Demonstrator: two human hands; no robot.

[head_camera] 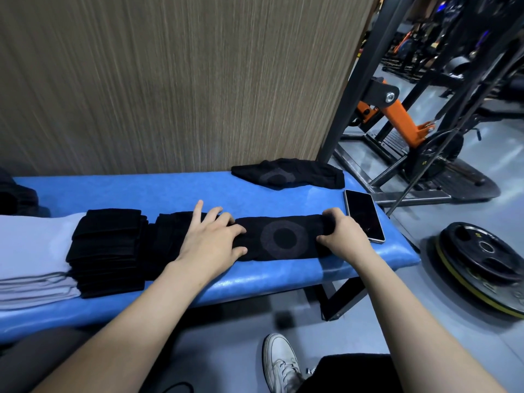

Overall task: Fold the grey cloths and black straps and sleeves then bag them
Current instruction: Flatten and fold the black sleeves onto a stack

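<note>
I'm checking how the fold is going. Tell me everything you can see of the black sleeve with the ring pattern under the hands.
The black sleeve looks like knit fabric with a grey ring around a black centre. It lies flat, lengthwise on the blue bench. The left hand presses its left end with straight fingers; the right hand grips its right end beside the phone.

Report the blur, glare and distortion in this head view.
Head view: wide-angle bending bows the bench edge and tilts the wall panel; the panel's grain smears with motion blur, and the shoe is soft; mild sheen on the bench padding; the sleeve between both hands stays fairly sharp.
</note>
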